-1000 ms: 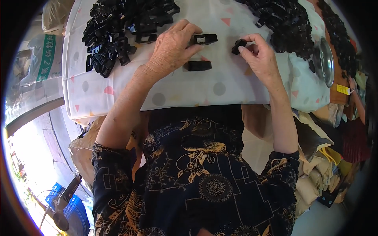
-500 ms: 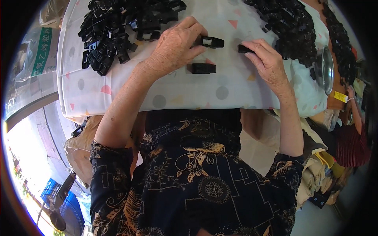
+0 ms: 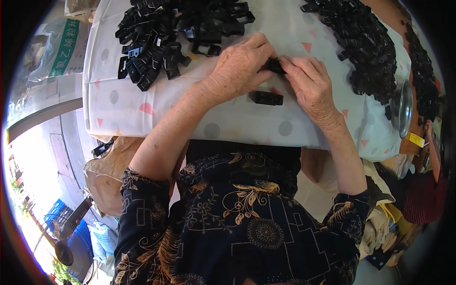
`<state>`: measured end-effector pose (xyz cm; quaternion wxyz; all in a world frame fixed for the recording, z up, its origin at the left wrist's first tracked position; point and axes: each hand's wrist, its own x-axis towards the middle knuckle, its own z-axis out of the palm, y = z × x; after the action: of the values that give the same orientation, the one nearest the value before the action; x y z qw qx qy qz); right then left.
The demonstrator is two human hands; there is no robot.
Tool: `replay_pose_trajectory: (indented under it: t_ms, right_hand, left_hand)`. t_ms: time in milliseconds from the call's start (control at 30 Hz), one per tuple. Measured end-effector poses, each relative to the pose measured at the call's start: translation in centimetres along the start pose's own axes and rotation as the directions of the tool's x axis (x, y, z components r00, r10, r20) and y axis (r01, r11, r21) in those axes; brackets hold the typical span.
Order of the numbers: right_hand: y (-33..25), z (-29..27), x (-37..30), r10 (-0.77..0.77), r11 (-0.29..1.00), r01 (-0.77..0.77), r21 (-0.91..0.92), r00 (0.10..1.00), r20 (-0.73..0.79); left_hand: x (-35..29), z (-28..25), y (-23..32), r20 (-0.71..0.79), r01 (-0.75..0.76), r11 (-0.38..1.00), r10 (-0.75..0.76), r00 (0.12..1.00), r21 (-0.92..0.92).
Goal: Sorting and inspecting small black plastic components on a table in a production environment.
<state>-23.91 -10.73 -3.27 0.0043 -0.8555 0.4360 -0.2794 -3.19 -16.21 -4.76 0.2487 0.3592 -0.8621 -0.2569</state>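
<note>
- Nearest, on the table [image 3: 178,121]: a loose black part [image 3: 269,98].
- Left hand [image 3: 244,64] grasps a mostly covered black piece [image 3: 274,66]; right hand [image 3: 308,87] touches its end, whether pinching I cannot tell.
- Beyond: a black pile [image 3: 159,35], cut off above.

The dark top [image 3: 216,242] has elbow-length sleeves [image 3: 145,204] — gold leaves [image 3: 239,218], pale outlined rectangles [image 3: 298,219].

A white cloth [image 3: 121,116] is printed with grey dots and coloured triangles. At its right edge a round metal dish [image 3: 404,109] is seen, with a yellow tag [image 3: 417,139] below. A dark red garment [image 3: 425,197] is worn by another person at the far right. At the left, a sack [image 3: 47,52] is marked by a green stripe; lower down, a brown paper bag [image 3: 107,187] and a fan [image 3: 64,254] can be made out.
</note>
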Motion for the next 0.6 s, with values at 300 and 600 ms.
replay_pose_trajectory:
  t_ms: [300,600]
  right_hand:
    - [0.3,-0.3,-1.5,0.167,0.982,-0.169,0.085,0.986,0.023]
    - [9.2,-4.4,-2.4,0.187,0.758,-0.13,-0.639,0.982,0.021]
  left_hand:
    - [-0.3,-3.0,0.3,-0.107,-0.053,0.984,0.072,0.992,0.172]
    - [0.8,-5.7,-2.7,-0.076,-0.081,0.8,0.157,0.985,0.595]
